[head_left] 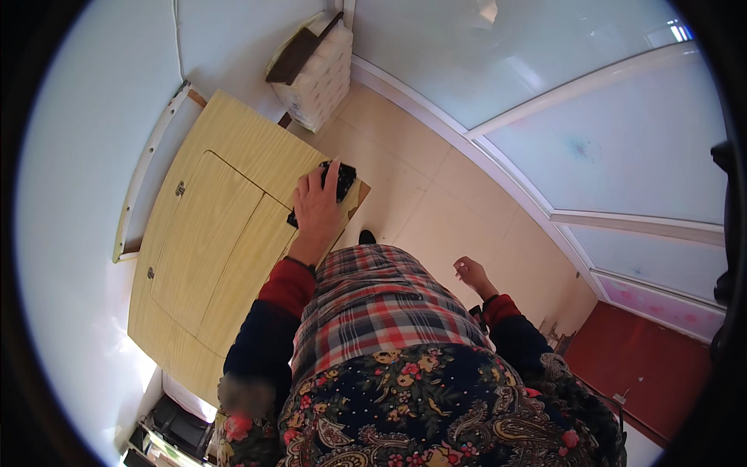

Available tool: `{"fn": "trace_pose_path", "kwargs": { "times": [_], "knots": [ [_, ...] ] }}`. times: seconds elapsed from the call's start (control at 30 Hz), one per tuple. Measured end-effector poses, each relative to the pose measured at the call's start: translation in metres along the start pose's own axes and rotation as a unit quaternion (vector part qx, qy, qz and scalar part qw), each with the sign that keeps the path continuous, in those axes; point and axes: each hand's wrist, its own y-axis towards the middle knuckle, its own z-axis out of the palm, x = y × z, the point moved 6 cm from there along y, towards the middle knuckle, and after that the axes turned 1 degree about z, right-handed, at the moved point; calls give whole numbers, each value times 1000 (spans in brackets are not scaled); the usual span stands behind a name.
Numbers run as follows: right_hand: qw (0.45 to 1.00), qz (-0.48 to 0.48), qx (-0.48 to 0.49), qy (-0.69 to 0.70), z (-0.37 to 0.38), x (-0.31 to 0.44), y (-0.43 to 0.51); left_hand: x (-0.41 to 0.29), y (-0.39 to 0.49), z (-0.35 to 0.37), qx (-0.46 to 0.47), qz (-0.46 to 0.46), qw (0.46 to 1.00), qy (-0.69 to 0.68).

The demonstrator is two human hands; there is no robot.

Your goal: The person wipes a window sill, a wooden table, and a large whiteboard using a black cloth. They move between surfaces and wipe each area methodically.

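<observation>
My left hand (pixel 318 207) lies over a dark patterned cloth (pixel 345 180) on a light wood-grain tabletop (pixel 233 134), close to its near right corner. Its fingers are spread across the cloth, and a second bit of dark material shows beside the wrist side of the hand. Curved and straight seams run through the tabletop, and small metal fittings (pixel 180 188) sit along its far side. Out to the right, my right hand (pixel 474 275) hangs above the floor, its fingers curled and nothing visible in them.
Beyond the table, a plastic-wrapped pack of paper rolls (pixel 318 79) stands by the wall with a dark brown board on it. Frosted-glass panels (pixel 583 157) border the tiled floor (pixel 420 187). A red door-like panel (pixel 636 362) is at right; a black item (pixel 178 423) sits lower left.
</observation>
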Motion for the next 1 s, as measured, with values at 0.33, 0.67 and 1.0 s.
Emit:
{"fn": "trace_pose_path", "kwargs": {
  "times": [0.33, 0.67, 1.0],
  "knots": [
    [963, -256, -77, 28, -22, 196, 30, 25, -59, -36, -35, -113, 990, -72],
    [873, -470, -88, -100, 48, 415, -14, 200, -384, -71, -167, -515, 818, 194],
    [808, -528, -147, -216, 106, 449, -4, 248, -507, -52, -145, -675, 705, 165]
  ]
}}
